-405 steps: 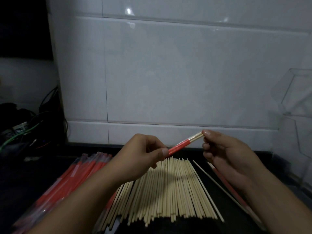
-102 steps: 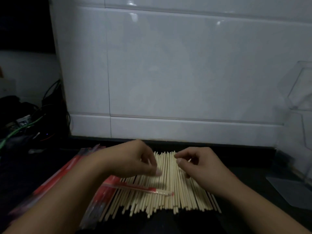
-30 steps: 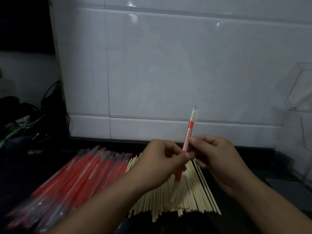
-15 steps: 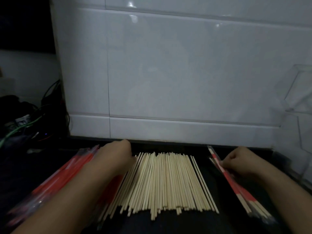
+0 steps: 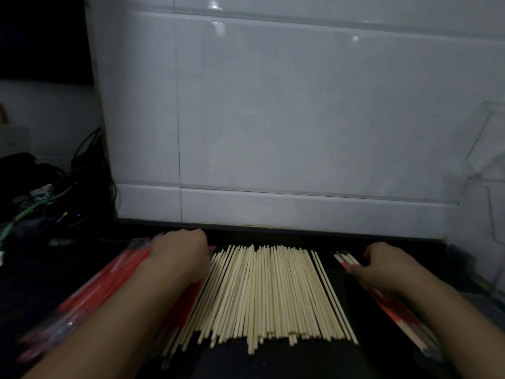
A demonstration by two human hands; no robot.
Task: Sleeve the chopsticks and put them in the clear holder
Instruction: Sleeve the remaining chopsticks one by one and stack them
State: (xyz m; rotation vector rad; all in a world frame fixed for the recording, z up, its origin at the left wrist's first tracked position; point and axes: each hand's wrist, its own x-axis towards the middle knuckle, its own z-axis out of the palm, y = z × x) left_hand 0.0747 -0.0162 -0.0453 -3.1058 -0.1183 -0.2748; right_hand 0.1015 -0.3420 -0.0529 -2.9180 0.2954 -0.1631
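Bare chopsticks (image 5: 269,294) lie in a flat row on the dark table (image 5: 273,362), tips toward the tiled wall (image 5: 273,119). Red sleeves (image 5: 90,294) are piled to their left; the left hand (image 5: 177,255) rests on that pile, fingers bent down, grip not discernible. Sleeved pairs (image 5: 399,315) lie to the right, where the right hand (image 5: 382,265) has its fingers curled on their far end. The clear holder (image 5: 486,149) stands at far right; contents cannot be made out. No legible writing.

Pale tan bare chopsticks (image 5: 269,294); red empty sleeves (image 5: 114,285); red-and-white sleeved chopsticks (image 5: 393,310); black desk (image 5: 273,365); white glossy wall tiles (image 5: 300,119).
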